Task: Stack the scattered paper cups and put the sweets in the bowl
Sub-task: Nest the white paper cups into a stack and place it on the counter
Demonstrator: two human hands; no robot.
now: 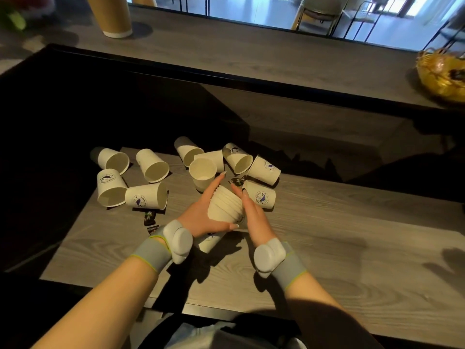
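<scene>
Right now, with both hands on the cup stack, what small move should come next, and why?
Probably free the right hand and reach for the upright white paper cup just beyond the stack of nested white paper cups. The left hand grips that stack, the right only presses its side, and that cup is nearest.

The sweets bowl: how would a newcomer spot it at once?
Look past the low table of scattered white cups to the raised grey counter behind it. Follow the counter to its far right end, where the bowl sits, partly cut off by the picture's edge. It alone is golden and woven-looking, unlike the tall brown cup at the left end.
</scene>
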